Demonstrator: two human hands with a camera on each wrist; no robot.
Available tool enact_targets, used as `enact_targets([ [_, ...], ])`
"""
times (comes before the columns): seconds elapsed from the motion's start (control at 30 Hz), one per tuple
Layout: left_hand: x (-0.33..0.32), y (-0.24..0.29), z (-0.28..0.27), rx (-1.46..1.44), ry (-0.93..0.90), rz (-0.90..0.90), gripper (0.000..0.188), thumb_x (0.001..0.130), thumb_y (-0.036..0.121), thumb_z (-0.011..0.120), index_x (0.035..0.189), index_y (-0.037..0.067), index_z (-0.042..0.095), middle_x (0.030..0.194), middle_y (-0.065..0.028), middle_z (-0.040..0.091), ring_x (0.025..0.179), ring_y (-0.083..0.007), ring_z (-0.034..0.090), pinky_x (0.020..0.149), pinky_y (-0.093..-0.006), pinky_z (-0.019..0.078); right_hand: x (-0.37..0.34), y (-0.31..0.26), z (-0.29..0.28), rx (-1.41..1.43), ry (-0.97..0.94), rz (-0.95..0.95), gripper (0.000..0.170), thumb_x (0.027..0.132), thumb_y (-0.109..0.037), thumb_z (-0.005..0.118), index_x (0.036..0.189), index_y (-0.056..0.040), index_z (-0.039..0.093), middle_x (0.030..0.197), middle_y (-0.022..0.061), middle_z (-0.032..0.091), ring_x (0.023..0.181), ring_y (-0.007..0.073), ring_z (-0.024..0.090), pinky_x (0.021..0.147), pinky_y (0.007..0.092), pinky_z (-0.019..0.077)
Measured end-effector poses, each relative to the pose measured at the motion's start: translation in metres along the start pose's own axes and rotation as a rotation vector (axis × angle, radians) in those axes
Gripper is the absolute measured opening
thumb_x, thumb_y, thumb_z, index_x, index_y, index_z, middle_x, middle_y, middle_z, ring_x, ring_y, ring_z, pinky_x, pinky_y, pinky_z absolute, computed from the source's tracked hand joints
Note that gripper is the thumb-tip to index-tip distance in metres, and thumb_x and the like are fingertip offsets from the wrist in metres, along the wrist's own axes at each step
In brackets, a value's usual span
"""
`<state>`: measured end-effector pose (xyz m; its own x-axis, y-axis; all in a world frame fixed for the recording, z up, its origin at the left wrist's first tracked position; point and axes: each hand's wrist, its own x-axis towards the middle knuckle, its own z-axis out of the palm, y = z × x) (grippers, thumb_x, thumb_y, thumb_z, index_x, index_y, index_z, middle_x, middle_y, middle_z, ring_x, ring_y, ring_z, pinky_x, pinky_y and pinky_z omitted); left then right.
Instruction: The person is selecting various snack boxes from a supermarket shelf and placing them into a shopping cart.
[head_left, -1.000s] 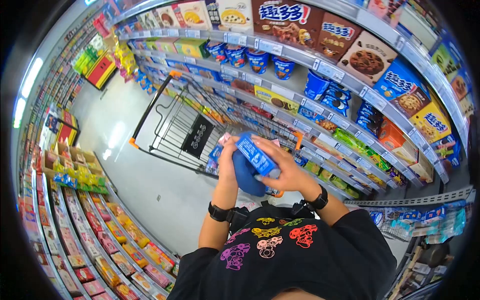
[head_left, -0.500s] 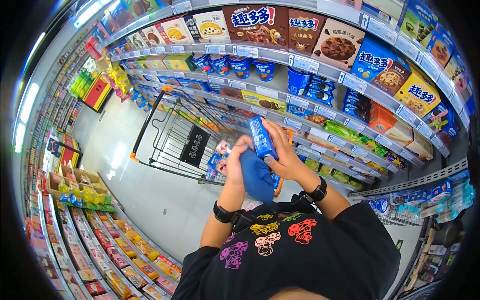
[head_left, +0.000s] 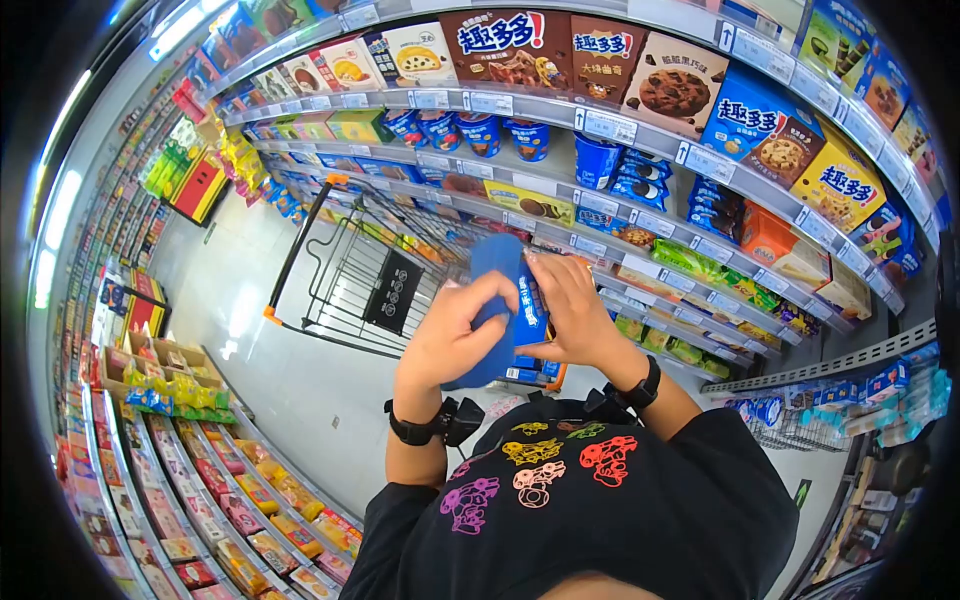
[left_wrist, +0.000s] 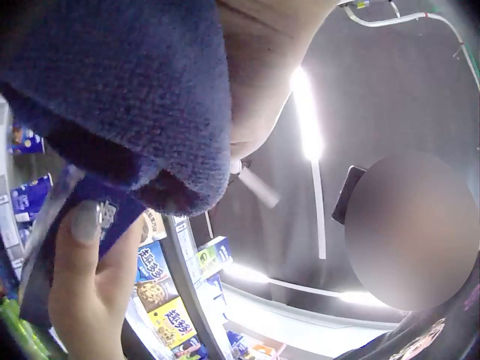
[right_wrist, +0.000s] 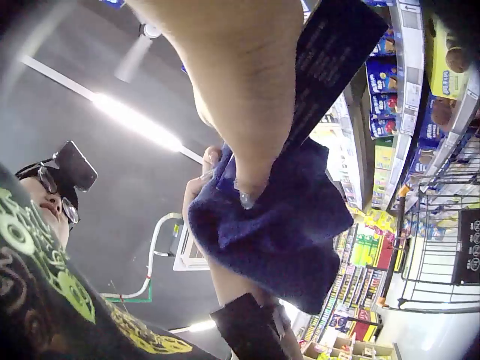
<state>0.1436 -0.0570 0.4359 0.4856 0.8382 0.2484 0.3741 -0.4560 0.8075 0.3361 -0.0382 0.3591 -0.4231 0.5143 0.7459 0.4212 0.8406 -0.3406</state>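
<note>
My left hand (head_left: pixel 440 340) grips a dark blue cloth (head_left: pixel 495 262), its fingers curled over the fabric. In the left wrist view the cloth (left_wrist: pixel 142 97) looks thick and fuzzy and hangs over the end of a box. That blue box (head_left: pixel 531 322) with white lettering is held by my right hand (head_left: pixel 575 312), thumb on the near side and fingers along the far edge. The cloth lies against the box's left side, covering part of it. From the right wrist, the box's dark side (right_wrist: pixel 337 64) shows rows of small print, with the cloth (right_wrist: pixel 277 232) beside the right thumb.
A shopping cart (head_left: pixel 335 265) stands just ahead, with some packages inside. Shelves of cookie boxes (head_left: pixel 510 50) and blue cups (head_left: pixel 480 133) rise along the right. Low racks of packaged snacks (head_left: pixel 240 500) line the left, with pale floor (head_left: pixel 300 395) between.
The left hand has turned over, bringing the cloth up and against the box's left side. The box has shifted slightly down and turned more upright in my right hand.
</note>
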Motion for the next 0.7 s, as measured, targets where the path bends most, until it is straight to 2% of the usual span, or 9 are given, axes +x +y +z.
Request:
enact_targets([
  [0.07, -0.001, -0.004, 0.006, -0.055, -0.038, 0.073, 0.015, 0.072, 0.000, 0.050, 0.086, 0.002, 0.054, 0.072, -0.0065, 0.056, 0.061, -0.0141, 0.055, 0.058, -0.0249, 0.0422, 0.002, 0.002, -0.007, -0.072, -0.005, 0.019, 0.095, 0.058, -0.045, 0.077, 0.129, 0.0026, 0.036, 0.122, 0.0197, 0.046, 0.110, 0.0377, 0.046, 0.093, 0.0486, 0.0349],
  [0.2, 0.003, -0.007, 0.005, -0.095, -0.075, 0.050, 0.014, 0.073, 0.001, 0.050, 0.087, 0.004, 0.053, 0.075, -0.0075, 0.055, 0.064, -0.0194, 0.054, 0.061, -0.0283, 0.0424, 0.005, 0.006, -0.018, -0.169, 0.001, 0.024, 0.095, 0.057, -0.045, 0.078, 0.129, 0.0028, 0.038, 0.121, 0.0195, 0.047, 0.109, 0.0372, 0.046, 0.093, 0.0487, 0.0343],
  [0.27, 0.003, -0.013, 0.004, -0.159, 0.075, 0.058, 0.018, 0.074, -0.002, 0.050, 0.091, 0.003, 0.054, 0.086, -0.0052, 0.056, 0.077, -0.0135, 0.054, 0.071, -0.0247, 0.0424, 0.005, 0.008, -0.024, -0.169, 0.022, 0.042, 0.095, 0.056, -0.045, 0.078, 0.129, 0.0029, 0.039, 0.121, 0.0196, 0.047, 0.109, 0.0373, 0.046, 0.093, 0.0486, 0.0343],
  [0.37, 0.005, -0.023, 0.015, -0.421, 0.347, 0.034, 0.028, 0.075, -0.002, 0.051, 0.102, 0.004, 0.051, 0.099, -0.0047, 0.051, 0.094, -0.0118, 0.050, 0.083, -0.0233, 0.0402, 0.001, 0.008, -0.031, -0.109, 0.055, 0.097, 0.095, 0.056, -0.047, 0.078, 0.128, 0.0035, 0.041, 0.121, 0.0200, 0.047, 0.108, 0.0374, 0.047, 0.092, 0.0481, 0.0347],
  [0.47, 0.014, -0.041, 0.040, -0.441, 0.506, 0.050, 0.030, 0.078, 0.000, 0.050, 0.107, 0.006, 0.051, 0.101, -0.0041, 0.050, 0.098, -0.0119, 0.049, 0.087, -0.0241, 0.0407, -0.010, 0.015, -0.025, 0.040, 0.130, 0.079, 0.095, 0.061, -0.055, 0.074, 0.128, 0.0039, 0.042, 0.125, 0.0222, 0.046, 0.110, 0.0390, 0.047, 0.095, 0.0481, 0.0350],
  [0.53, 0.019, -0.056, 0.075, -0.684, 0.517, -0.146, 0.030, 0.080, 0.005, 0.050, 0.110, 0.006, 0.049, 0.105, -0.0035, 0.049, 0.099, -0.0118, 0.050, 0.087, -0.0251, 0.0433, -0.019, 0.015, -0.012, 0.197, 0.195, 0.090, 0.096, 0.061, -0.055, 0.075, 0.129, 0.0039, 0.040, 0.126, 0.0251, 0.045, 0.111, 0.0403, 0.047, 0.096, 0.0491, 0.0352],
  [0.57, 0.017, -0.078, 0.098, -0.980, 0.494, -0.202, 0.028, 0.083, 0.009, 0.049, 0.111, 0.005, 0.051, 0.106, -0.0048, 0.053, 0.097, -0.0129, 0.054, 0.085, -0.0266, 0.0460, -0.024, 0.013, -0.004, 0.263, 0.213, 0.125, 0.095, 0.060, -0.053, 0.076, 0.129, 0.0030, 0.041, 0.125, 0.0244, 0.046, 0.110, 0.0403, 0.047, 0.094, 0.0503, 0.0350],
  [0.63, 0.013, -0.112, 0.136, -1.484, 0.462, -0.341, 0.027, 0.086, 0.013, 0.048, 0.111, 0.004, 0.053, 0.106, -0.0063, 0.057, 0.094, -0.0143, 0.057, 0.083, -0.0283, 0.0490, -0.029, 0.004, 0.009, 0.217, 0.266, 0.111, 0.093, 0.060, -0.051, 0.077, 0.127, 0.0023, 0.042, 0.124, 0.0235, 0.046, 0.109, 0.0402, 0.047, 0.093, 0.0515, 0.0344],
  [0.7, 0.004, -0.113, 0.141, -1.660, 0.351, -0.460, 0.027, 0.087, 0.014, 0.048, 0.111, 0.004, 0.053, 0.106, -0.0068, 0.057, 0.093, -0.0148, 0.058, 0.082, -0.0288, 0.0496, -0.024, -0.001, 0.014, 0.188, 0.240, 0.067, 0.093, 0.060, -0.051, 0.077, 0.127, 0.0018, 0.042, 0.123, 0.0236, 0.046, 0.108, 0.0404, 0.047, 0.092, 0.0524, 0.0343],
])
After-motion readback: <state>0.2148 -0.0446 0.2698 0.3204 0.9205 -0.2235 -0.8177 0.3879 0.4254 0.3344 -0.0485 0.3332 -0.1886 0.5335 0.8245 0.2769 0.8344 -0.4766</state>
